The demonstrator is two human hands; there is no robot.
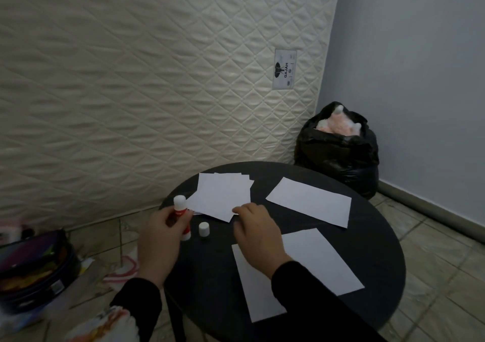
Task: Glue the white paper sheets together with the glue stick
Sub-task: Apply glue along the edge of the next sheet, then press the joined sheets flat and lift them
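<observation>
On a round black table (372,239) lie several white paper sheets. A loose stack (223,194) sits at the far left, one strip (309,201) lies at the far right, and a larger sheet (315,263) lies near me. My left hand (160,242) grips a red and white glue stick (181,215), held upright with its white tip uncovered. Its white cap (204,229) stands on the table beside it. My right hand (257,234) rests palm down, fingertips touching the near edge of the stack; whether it pinches a sheet is unclear.
A quilted mattress (157,79) leans against the wall behind the table. A filled black rubbish bag (338,150) sits in the corner. An open pencil case (34,271) and scraps lie on the tiled floor at left.
</observation>
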